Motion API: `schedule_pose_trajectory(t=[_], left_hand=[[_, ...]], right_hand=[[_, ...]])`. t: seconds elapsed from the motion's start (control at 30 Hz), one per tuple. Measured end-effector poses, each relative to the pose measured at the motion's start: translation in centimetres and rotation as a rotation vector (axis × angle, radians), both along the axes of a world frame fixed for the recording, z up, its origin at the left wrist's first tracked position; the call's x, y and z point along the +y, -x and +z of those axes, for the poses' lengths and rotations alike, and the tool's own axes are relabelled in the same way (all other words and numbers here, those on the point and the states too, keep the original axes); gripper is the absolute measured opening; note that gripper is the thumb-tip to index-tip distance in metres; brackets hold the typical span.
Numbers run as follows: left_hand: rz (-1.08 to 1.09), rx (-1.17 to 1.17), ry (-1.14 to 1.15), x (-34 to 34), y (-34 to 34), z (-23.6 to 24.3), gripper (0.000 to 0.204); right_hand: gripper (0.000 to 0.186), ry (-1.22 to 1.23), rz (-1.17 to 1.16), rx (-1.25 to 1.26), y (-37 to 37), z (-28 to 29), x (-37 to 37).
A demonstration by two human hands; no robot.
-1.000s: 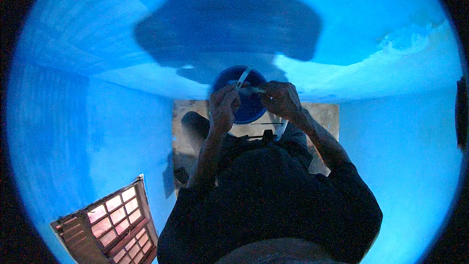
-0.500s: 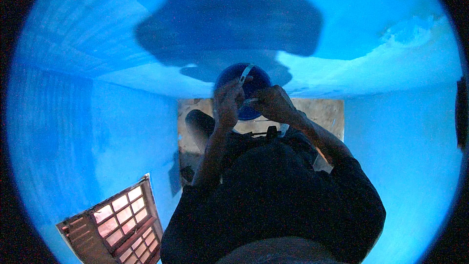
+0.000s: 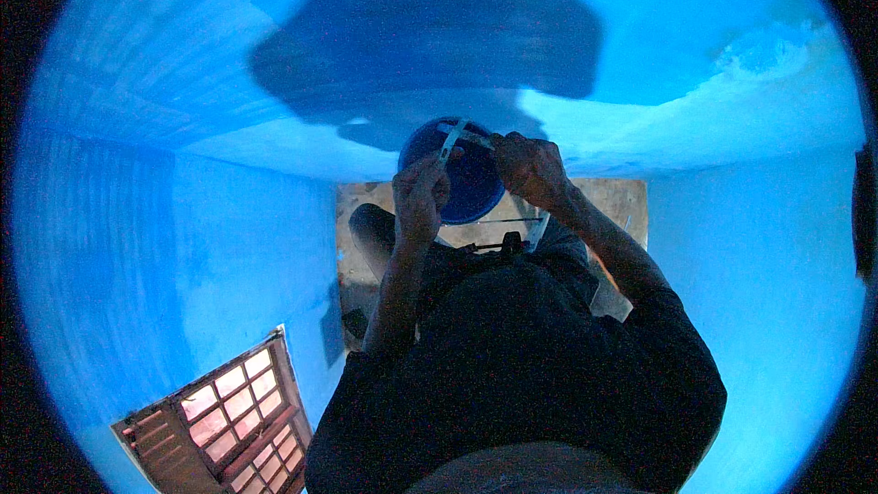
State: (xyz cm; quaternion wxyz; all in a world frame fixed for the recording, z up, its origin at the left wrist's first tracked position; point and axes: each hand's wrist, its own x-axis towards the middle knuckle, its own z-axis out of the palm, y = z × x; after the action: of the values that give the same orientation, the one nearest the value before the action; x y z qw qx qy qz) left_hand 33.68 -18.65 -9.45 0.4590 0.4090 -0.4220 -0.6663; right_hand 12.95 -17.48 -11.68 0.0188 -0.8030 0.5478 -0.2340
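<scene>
My left hand (image 3: 421, 197) is closed on a pale, narrow flat strip (image 3: 452, 140) with a dark slot near the grip. My right hand (image 3: 530, 167) is closed on a second light, slim tool (image 3: 478, 138), whose end crosses the strip. The kind of either tool is too dim to tell. Both hands are over a round, dark blue bucket (image 3: 474, 199), my left at its near left edge and my right at its right edge. Its inside looks deep blue; what it holds cannot be made out.
A blue wall (image 3: 658, 133) stands just beyond the bucket, partly under my shadow. Side walls (image 3: 247, 238) are blue too. A barred window (image 3: 233, 412) is at the lower left. Below lies a stained grey-brown floor (image 3: 622, 210), with my knee (image 3: 370, 233) over it.
My right hand has moved up and to the right, away from my left hand. The tool in it now shows across the pale strip. My left hand has shifted slightly left.
</scene>
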Motion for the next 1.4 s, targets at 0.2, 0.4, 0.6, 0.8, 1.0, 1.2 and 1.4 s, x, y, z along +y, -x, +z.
schedule_pose_trajectory(t=[0.2,0.4,0.6,0.8,1.0,1.2,1.4], left_hand=[[0.079,-0.098,0.052,-1.0,-0.2,0.2,0.022],[0.095,-0.075,0.037,-2.1,0.0,0.7,0.019],[0.092,-0.024,0.02,-1.5,-0.3,-0.8,0.02],[0.096,-0.166,0.038,-1.6,-0.1,0.4,0.024],[0.101,-0.243,0.172,-1.5,2.7,-1.3,0.024],[0.136,-0.012,0.003,-0.6,2.8,-1.7,0.02],[0.194,0.13,0.049,-1.3,1.2,-3.1,0.018]], right_hand=[[0.015,-0.108,-0.06,-0.056,-1.1,1.2,0.3],[0.015,-0.355,0.042,-0.215,-3.3,2.1,0.1],[0.013,-0.135,-0.032,-0.148,-2.0,1.7,-0.3],[0.012,-0.134,-0.094,-0.037,-1.7,1.3,-0.1],[0.018,-0.332,0.045,-0.405,-1.2,1.0,1.6],[0.021,-0.445,-0.025,-0.558,4.3,0.7,3.3],[0.029,-0.536,-0.194,-1.141,10.1,1.5,4.9]])
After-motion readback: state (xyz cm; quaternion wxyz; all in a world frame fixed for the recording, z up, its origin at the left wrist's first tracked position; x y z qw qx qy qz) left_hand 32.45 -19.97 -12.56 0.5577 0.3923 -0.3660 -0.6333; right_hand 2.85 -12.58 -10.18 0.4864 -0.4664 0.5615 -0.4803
